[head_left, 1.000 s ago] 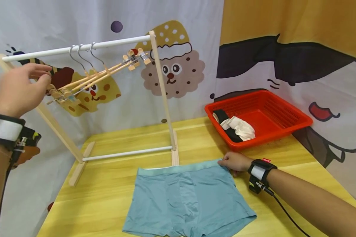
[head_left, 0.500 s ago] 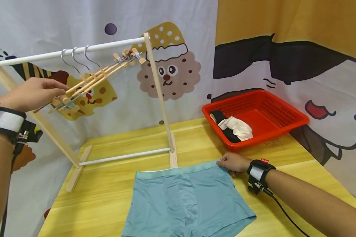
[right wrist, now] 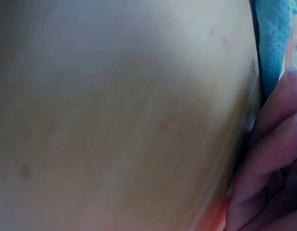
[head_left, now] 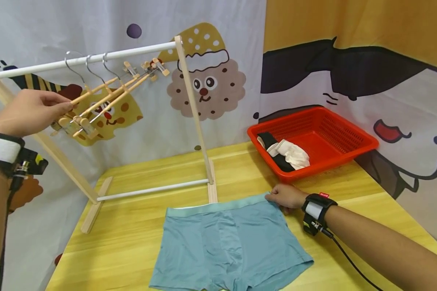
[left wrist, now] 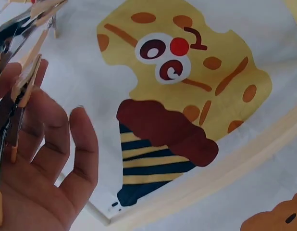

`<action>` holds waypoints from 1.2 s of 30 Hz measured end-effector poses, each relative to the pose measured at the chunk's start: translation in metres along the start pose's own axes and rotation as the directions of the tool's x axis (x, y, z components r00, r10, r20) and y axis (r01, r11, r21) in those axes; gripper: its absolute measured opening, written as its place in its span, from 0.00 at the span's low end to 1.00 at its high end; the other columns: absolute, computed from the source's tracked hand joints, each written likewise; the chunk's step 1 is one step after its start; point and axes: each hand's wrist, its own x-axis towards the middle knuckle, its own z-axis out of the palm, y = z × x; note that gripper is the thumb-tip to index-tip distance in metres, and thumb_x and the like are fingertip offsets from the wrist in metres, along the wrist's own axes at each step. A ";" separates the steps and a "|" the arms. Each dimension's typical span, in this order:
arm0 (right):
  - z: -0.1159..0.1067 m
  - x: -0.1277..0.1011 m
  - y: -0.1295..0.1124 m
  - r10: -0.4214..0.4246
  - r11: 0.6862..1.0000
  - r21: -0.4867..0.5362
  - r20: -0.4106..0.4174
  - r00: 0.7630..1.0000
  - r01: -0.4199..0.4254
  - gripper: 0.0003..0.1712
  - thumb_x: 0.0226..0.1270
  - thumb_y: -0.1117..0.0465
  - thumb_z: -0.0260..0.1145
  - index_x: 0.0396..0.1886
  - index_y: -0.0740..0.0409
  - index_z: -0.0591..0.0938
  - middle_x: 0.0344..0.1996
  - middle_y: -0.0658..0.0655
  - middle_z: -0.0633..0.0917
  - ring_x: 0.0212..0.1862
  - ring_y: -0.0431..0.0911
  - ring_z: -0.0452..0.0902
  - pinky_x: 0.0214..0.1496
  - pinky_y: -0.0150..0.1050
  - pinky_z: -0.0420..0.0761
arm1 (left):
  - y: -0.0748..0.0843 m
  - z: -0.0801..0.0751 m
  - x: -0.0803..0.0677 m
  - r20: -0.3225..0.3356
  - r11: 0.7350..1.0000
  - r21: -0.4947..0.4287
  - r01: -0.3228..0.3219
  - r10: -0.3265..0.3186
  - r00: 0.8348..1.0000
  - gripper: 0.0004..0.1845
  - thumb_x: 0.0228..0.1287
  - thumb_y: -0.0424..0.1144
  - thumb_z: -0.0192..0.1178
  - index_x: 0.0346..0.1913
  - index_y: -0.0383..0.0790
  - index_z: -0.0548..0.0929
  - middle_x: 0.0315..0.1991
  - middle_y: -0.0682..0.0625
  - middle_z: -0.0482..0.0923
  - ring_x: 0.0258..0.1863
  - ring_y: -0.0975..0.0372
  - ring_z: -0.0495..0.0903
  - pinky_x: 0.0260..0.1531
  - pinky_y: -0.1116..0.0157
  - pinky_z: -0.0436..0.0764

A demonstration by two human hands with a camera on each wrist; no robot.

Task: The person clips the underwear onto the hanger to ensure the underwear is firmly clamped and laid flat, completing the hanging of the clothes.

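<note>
Beside the rack (head_left: 189, 101), the left hand (head_left: 29, 111) pinches 1 hanger (head_left: 94, 91); its wrist view shows clips against the fingers (left wrist: 67, 159). Right hand (head_left: 285, 197) pinches the shorts (head_left: 229, 246).

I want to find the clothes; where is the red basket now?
In the head view, the red basket sits on the table's far right, behind the right hand.

You stand in a staged recording set dressed as a home laundry corner, not a lived-in room: a cartoon-printed fabric backdrop (head_left: 211, 85) curtains off every wall, a pale wooden table (head_left: 131, 226) carries a miniature drying rack (head_left: 189, 105) with clip hangers (head_left: 109, 95), and a red plastic basket (head_left: 335, 141) holds folded garments (head_left: 287, 155) beside blue-green boxer shorts (head_left: 229, 246) laid flat.
</note>
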 end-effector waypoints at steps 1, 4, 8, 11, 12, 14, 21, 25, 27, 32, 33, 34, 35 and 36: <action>0.000 0.000 0.000 0.004 1.000 0.004 0.000 1.000 -0.004 0.27 0.72 0.47 0.62 0.13 0.50 0.72 0.08 0.47 0.69 0.09 0.43 0.71 0.14 0.32 0.67 | -0.002 -0.001 -0.001 -0.017 1.000 -0.004 0.005 -0.005 1.000 0.34 0.78 0.56 0.42 0.60 0.24 0.76 0.41 0.27 0.81 0.24 0.57 0.74 0.21 0.61 0.70; 0.000 0.000 0.000 0.010 1.000 0.009 -0.003 1.000 -0.010 0.26 0.72 0.46 0.62 0.14 0.50 0.72 0.09 0.48 0.69 0.09 0.43 0.72 0.15 0.32 0.67 | -0.007 -0.005 -0.005 -0.061 1.000 0.011 0.025 -0.024 0.998 0.31 0.79 0.52 0.42 0.58 0.22 0.75 0.40 0.25 0.80 0.23 0.56 0.74 0.20 0.62 0.69; 0.000 0.002 0.001 0.001 1.000 0.001 0.006 1.000 -0.001 0.26 0.72 0.46 0.61 0.13 0.50 0.72 0.09 0.47 0.69 0.09 0.42 0.72 0.14 0.32 0.67 | -0.012 -0.011 -0.012 -0.095 0.997 0.031 0.065 -0.062 0.994 0.29 0.80 0.48 0.43 0.58 0.20 0.74 0.40 0.23 0.76 0.25 0.53 0.71 0.20 0.65 0.67; -0.001 0.003 0.002 -0.006 1.000 -0.003 0.010 1.000 0.006 0.27 0.73 0.46 0.61 0.13 0.50 0.72 0.09 0.47 0.69 0.09 0.42 0.71 0.14 0.31 0.66 | -0.018 -0.011 -0.019 -0.109 0.994 -0.002 0.105 -0.105 0.989 0.28 0.81 0.47 0.42 0.59 0.20 0.73 0.38 0.24 0.74 0.24 0.59 0.70 0.19 0.68 0.67; -0.001 0.003 0.002 -0.008 1.000 -0.003 0.009 1.000 0.008 0.27 0.73 0.46 0.61 0.13 0.50 0.72 0.09 0.47 0.69 0.09 0.42 0.71 0.14 0.31 0.66 | -0.021 -0.010 -0.022 -0.112 0.993 -0.023 0.117 -0.119 0.986 0.28 0.81 0.47 0.41 0.60 0.20 0.72 0.37 0.25 0.74 0.24 0.62 0.69 0.19 0.69 0.67; -0.002 0.003 0.002 -0.007 1.000 -0.004 0.010 1.000 0.007 0.27 0.73 0.46 0.61 0.13 0.50 0.72 0.09 0.47 0.69 0.09 0.42 0.71 0.14 0.31 0.66 | -0.031 -0.006 -0.028 -0.124 0.989 -0.072 0.132 -0.140 0.982 0.28 0.81 0.47 0.40 0.60 0.21 0.72 0.31 0.39 0.76 0.23 0.68 0.66 0.19 0.71 0.67; -0.003 0.002 0.000 0.000 1.000 0.004 0.028 1.000 0.000 0.27 0.73 0.46 0.61 0.13 0.51 0.72 0.08 0.48 0.69 0.10 0.43 0.71 0.14 0.31 0.64 | -0.114 0.036 -0.045 -0.208 0.932 -0.362 0.010 -0.091 0.974 0.21 0.78 0.42 0.49 0.30 0.78 0.73 0.17 0.69 0.68 0.16 0.70 0.66 0.14 0.67 0.64; -0.002 0.002 0.000 -0.014 1.000 -0.002 0.023 1.000 0.014 0.28 0.73 0.46 0.61 0.13 0.51 0.72 0.07 0.48 0.70 0.10 0.43 0.71 0.14 0.32 0.65 | -0.141 0.064 -0.066 -0.248 0.897 -0.436 -0.076 -0.039 0.968 0.19 0.77 0.38 0.53 0.33 0.73 0.78 0.18 0.73 0.71 0.13 0.69 0.64 0.12 0.61 0.60; -0.002 0.003 0.001 -0.019 1.000 -0.004 0.018 1.000 0.020 0.28 0.73 0.46 0.61 0.13 0.51 0.72 0.07 0.48 0.70 0.10 0.44 0.71 0.15 0.32 0.66 | -0.131 0.072 -0.082 -0.234 0.924 -0.379 -0.052 -0.042 0.971 0.16 0.77 0.37 0.52 0.35 0.66 0.81 0.21 0.77 0.70 0.16 0.69 0.62 0.14 0.63 0.60; -0.003 0.002 0.003 -0.014 1.000 -0.011 0.021 1.000 0.014 0.28 0.73 0.45 0.61 0.13 0.51 0.72 0.07 0.49 0.71 0.10 0.45 0.72 0.16 0.33 0.67 | -0.083 0.083 -0.116 -0.058 0.989 -0.106 0.102 -0.109 0.992 0.19 0.81 0.42 0.46 0.51 0.27 0.79 0.27 0.51 0.79 0.19 0.65 0.62 0.16 0.66 0.64; -0.003 0.002 0.003 -0.019 1.000 -0.013 0.023 1.000 0.019 0.28 0.73 0.45 0.61 0.13 0.51 0.72 0.07 0.49 0.71 0.11 0.45 0.72 0.16 0.33 0.66 | -0.078 0.087 -0.119 -0.021 0.992 -0.068 0.107 -0.109 0.994 0.23 0.81 0.43 0.46 0.54 0.22 0.76 0.28 0.45 0.78 0.18 0.64 0.63 0.16 0.65 0.65; -0.003 0.003 0.002 -0.018 1.000 -0.013 0.024 1.000 0.019 0.28 0.73 0.45 0.60 0.13 0.51 0.72 0.08 0.48 0.70 0.11 0.45 0.73 0.16 0.33 0.66 | -0.075 0.092 -0.122 0.020 0.993 -0.050 0.109 -0.108 0.994 0.24 0.81 0.44 0.45 0.55 0.22 0.76 0.30 0.38 0.79 0.19 0.64 0.66 0.17 0.65 0.66; -0.003 0.003 0.002 -0.016 1.000 -0.012 0.024 1.000 0.016 0.28 0.73 0.45 0.61 0.13 0.50 0.72 0.08 0.48 0.70 0.11 0.45 0.73 0.16 0.33 0.66 | -0.075 0.098 -0.124 0.059 0.994 -0.047 0.102 -0.099 0.993 0.24 0.81 0.46 0.46 0.55 0.23 0.76 0.32 0.36 0.80 0.20 0.64 0.69 0.18 0.64 0.68; -0.003 0.003 0.001 -0.017 1.000 -0.012 0.023 1.000 0.017 0.28 0.73 0.45 0.61 0.13 0.50 0.72 0.08 0.48 0.70 0.11 0.45 0.73 0.15 0.33 0.66 | -0.076 0.105 -0.125 0.094 0.994 -0.052 0.091 -0.086 0.992 0.25 0.81 0.47 0.46 0.56 0.24 0.77 0.33 0.37 0.81 0.21 0.63 0.72 0.18 0.64 0.69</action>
